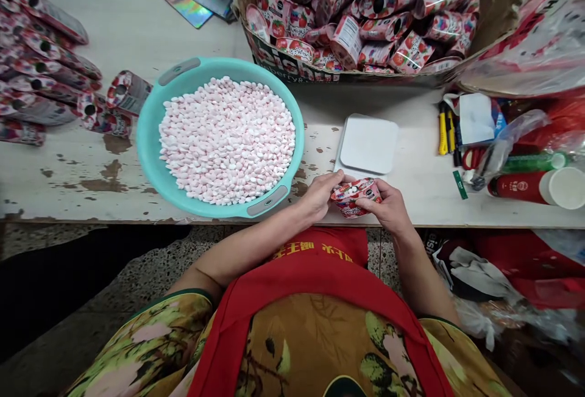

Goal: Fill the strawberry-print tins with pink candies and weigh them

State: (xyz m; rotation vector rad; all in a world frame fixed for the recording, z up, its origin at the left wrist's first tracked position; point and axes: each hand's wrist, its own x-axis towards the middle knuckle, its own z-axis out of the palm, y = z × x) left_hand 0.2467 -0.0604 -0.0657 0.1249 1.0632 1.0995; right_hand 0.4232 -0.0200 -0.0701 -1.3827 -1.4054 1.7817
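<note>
My left hand (321, 196) and my right hand (388, 205) both grip one small red and pink strawberry-print packet (354, 202), held just over the table's front edge. A few pale candies show in its top. Right behind my hands lies a white square scale (369, 144) with nothing on its plate. To the left of my left hand stands a turquoise basin (297, 135) filled with small pale pink and white candies (228, 141).
A cardboard box (292, 67) of similar packets stands at the back. More packets (46, 74) are grouped at the far left. Cutters (442, 132), a red paper cup (516, 186) and plastic bags (534, 49) lie at the right.
</note>
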